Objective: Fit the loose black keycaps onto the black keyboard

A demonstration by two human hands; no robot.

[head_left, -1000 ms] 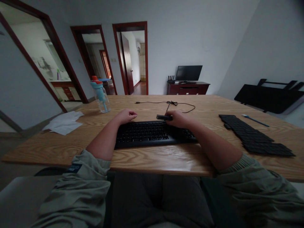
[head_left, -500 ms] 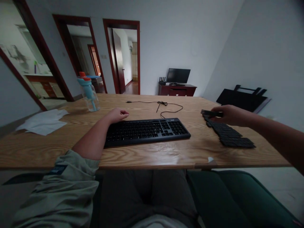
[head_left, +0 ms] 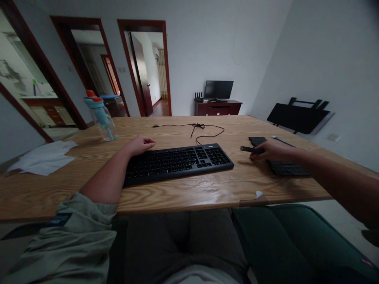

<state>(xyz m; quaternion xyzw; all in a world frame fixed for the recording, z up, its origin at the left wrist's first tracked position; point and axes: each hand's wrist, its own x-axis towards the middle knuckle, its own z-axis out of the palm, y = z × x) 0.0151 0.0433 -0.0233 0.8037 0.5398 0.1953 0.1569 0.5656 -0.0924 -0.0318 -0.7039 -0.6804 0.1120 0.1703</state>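
A black keyboard lies on the wooden table, slightly tilted in view. My left hand rests at its back left corner with the fingers loosely curled, and that forearm crosses the keyboard's left end. In my right hand is a short, dark, flat bar with a paler tip, pointing left just above the table; its kind is unclear. Beneath and behind that hand lie dark flat pieces in jagged rows, partly covered by the wrist. A thin blue stick shows just beyond my right hand.
The keyboard's black cable loops behind it. White tissues and a clear bottle with a blue and orange lid stand at the left. A white scrap sits at the front edge of the table.
My right hand has moved left and lower with the dark bar, off the jagged rows toward the keyboard. The blue stick now shows. My left hand stays at the keyboard; the view shifted slightly.
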